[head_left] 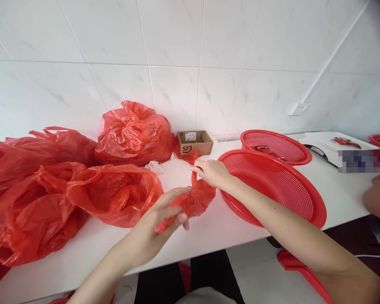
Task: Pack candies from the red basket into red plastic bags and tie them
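Across white table (215, 232), nearest front edge: left hand (148, 231) curled around near tail of small red bag (200, 197), firmness untellable; long axis slanting away rightward to right hand (213, 172), pinching far twisted end; beyond, cardboard box (203, 149) at back edge.

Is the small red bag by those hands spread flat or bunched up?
Bunched up: the small red bag shows gathered folds, and a narrow strip runs up to the right hand.

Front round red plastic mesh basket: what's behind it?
A second round red plastic mesh basket, with small red patterned items inside. The front basket hides its near side; anything lying there can't be seen.
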`<state>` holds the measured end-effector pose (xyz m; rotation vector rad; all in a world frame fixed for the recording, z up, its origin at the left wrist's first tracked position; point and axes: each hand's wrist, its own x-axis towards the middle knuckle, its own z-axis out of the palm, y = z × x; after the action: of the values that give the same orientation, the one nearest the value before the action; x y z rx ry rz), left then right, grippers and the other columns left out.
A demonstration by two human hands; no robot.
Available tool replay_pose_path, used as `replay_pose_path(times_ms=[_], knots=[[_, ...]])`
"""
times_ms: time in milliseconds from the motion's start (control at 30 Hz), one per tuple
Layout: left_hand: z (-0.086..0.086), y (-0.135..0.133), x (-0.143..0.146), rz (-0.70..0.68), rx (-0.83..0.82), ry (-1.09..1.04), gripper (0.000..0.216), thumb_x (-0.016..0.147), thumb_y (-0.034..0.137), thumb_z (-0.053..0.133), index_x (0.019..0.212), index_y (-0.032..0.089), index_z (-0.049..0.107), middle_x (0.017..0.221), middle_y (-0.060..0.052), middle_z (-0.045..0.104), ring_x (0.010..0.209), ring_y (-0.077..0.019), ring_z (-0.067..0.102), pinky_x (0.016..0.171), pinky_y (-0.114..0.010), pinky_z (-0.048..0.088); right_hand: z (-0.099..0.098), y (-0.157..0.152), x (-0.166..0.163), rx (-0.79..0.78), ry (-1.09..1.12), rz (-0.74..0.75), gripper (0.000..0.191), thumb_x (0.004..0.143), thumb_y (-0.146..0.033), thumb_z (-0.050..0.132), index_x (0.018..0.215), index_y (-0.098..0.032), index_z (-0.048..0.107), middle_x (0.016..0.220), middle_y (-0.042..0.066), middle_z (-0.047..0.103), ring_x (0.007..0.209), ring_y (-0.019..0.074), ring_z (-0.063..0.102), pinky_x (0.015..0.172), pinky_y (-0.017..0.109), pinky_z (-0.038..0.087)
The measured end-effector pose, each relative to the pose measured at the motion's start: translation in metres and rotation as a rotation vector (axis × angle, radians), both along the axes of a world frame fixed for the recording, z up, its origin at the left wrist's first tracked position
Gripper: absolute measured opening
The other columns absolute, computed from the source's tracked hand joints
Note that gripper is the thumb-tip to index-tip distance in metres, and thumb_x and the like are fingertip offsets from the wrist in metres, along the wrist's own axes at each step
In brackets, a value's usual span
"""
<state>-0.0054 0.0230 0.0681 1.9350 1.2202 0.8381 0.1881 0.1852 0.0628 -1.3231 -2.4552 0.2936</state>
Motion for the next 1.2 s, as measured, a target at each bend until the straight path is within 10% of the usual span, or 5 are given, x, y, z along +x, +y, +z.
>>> replay_pose_path(times_ms=[133,300,567,933,1200], knots=[[-0.019,0.03,0.005,0.195,-0.259,-0.738,0.039,0.094,0.049,0.047,0.098,0.02,0.073,0.103,-0.011,0.071,0.107,-0.0251,0.061,0.101,-0.042,0.042,0.023,-0.025,-0.004,-0.099,0.333,0.231,0.031,0.097,-0.043,0.045,0.078,-0.021,0.056,0.084,0.001,0.062,0.078,0.014,0.057,0.069,0.026,0.041],[-0.039,0.043,0.021,0.14,-0.415,-0.692,0.026,0.076,0.041,0.076,0.076,0.015,0.073,0.079,-0.005,0.069,0.078,-0.0163,0.061,0.08,-0.029,0.046,0.027,-0.046,-0.013,-0.171,0.433,0.455,0.02,0.089,-0.031,0.062,0.074,-0.018,0.058,0.116,0.007,0.057,0.107,0.0173,0.056,0.086,0.031,0.046],[-0.044,0.035,0.025,0.393,-0.241,-0.744,0.042,0.083,0.05,0.065,0.058,0.016,0.064,0.074,-0.005,0.068,0.068,-0.0149,0.056,0.069,-0.027,0.045,-0.024,-0.107,-0.017,-0.051,0.8,-0.052,0.077,0.087,-0.043,0.064,0.149,-0.029,0.02,0.155,0.012,0.028,0.145,0.0266,0.025,0.114,0.049,0.029],[-0.065,0.022,0.028,0.446,0.281,-0.288,0.026,0.091,0.03,0.053,0.104,0.027,0.076,0.073,-0.003,0.066,0.07,-0.0181,0.061,0.071,-0.031,0.05,-0.078,-0.105,-0.017,-0.35,0.413,0.288,0.028,0.081,-0.005,0.053,0.1,-0.023,0.061,0.098,0.005,0.063,0.097,0.0228,0.059,0.088,0.039,0.046],[-0.077,0.028,0.04,0.674,-0.02,-0.717,0.046,0.092,0.045,0.052,0.053,0.019,0.054,0.071,-0.004,0.065,0.064,-0.0152,0.054,0.064,-0.028,0.044,-0.098,-0.102,-0.021,-0.311,0.332,0.367,0.02,0.079,-0.003,0.047,0.085,-0.021,0.055,0.092,0.004,0.055,0.084,0.0184,0.054,0.076,0.032,0.048]])
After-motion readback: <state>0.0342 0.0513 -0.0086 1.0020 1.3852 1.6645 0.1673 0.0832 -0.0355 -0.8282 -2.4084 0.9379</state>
